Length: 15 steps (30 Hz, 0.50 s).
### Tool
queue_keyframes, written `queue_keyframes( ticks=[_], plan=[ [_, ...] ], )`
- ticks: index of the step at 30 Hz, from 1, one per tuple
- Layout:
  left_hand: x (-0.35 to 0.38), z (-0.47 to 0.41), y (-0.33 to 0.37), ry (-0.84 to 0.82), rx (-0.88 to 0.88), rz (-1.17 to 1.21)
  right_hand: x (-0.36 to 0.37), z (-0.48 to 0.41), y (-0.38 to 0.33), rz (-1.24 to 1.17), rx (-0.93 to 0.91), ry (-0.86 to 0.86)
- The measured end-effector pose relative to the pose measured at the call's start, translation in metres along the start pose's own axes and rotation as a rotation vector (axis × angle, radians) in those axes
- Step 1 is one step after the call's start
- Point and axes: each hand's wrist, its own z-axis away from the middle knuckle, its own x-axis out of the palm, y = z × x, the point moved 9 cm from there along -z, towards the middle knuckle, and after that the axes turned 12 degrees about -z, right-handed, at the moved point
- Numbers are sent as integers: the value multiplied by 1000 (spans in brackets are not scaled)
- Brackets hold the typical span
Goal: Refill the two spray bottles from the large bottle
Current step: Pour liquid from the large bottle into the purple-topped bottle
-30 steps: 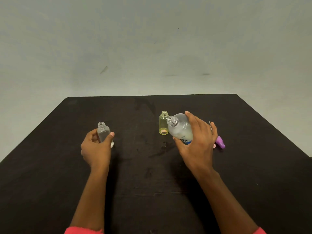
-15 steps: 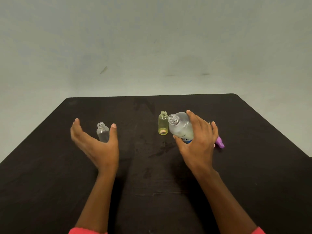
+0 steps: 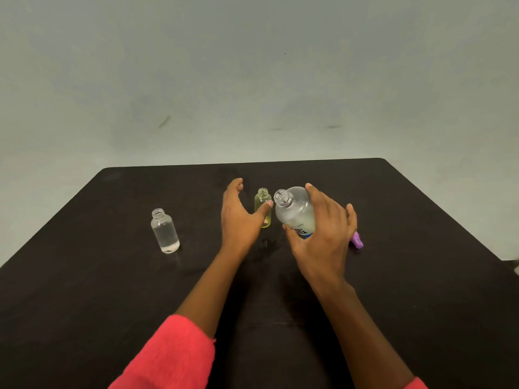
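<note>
A small clear spray bottle (image 3: 165, 231) stands uncapped and upright at the left of the black table (image 3: 421, 209), with clear liquid inside. A small yellow-green bottle (image 3: 262, 203), also uncapped, stands at the table's middle. My left hand (image 3: 238, 217) is spread open right beside the yellow-green bottle, thumb in front of it, fingers behind. My right hand (image 3: 323, 237) grips the large frosted bottle (image 3: 295, 213), which is uncapped and tilted with its mouth toward the yellow-green bottle.
A purple spray cap (image 3: 357, 240) lies on the table just behind my right hand, partly hidden. A wet patch (image 3: 266, 244) shows on the table in front of the yellow-green bottle. A plain pale wall rises behind the table's far edge.
My left hand let go of the clear bottle, opened, and moved right to the yellow-green bottle. The clear bottle stays standing at the left. My right hand keeps holding the large bottle.
</note>
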Motion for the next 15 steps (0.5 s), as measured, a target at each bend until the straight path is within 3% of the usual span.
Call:
queue_keyframes(
  ticks=[4,15],
  plan=[
    [34,-8,-14,-122,-105,29,0,-1,2,-6,7,1],
    [37,-1,-27,-70,-88,-22,-1,-2,2,6,3,9]
  ],
)
